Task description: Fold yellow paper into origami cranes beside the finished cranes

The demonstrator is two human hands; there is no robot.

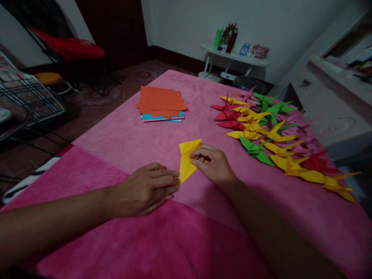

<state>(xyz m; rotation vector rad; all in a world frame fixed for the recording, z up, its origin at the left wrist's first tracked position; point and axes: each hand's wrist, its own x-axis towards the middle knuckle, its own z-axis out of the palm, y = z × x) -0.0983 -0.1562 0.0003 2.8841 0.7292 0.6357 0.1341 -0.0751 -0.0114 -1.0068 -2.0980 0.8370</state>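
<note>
A partly folded yellow paper (186, 159) lies on the pink cloth (122, 139) in front of me. My left hand (145, 190) rests flat on the cloth, its fingertips pressing the paper's lower tip. My right hand (213, 164) is curled, its fingers pinching the paper's right edge near the middle. Part of the paper is hidden under my right fingers.
A stack of orange and blue paper sheets (161, 104) lies further back on the cloth. Several folded paper cranes (261, 128) in yellow, red, green and pink spread along the right side. A white side table (235, 58) with small items stands by the far wall.
</note>
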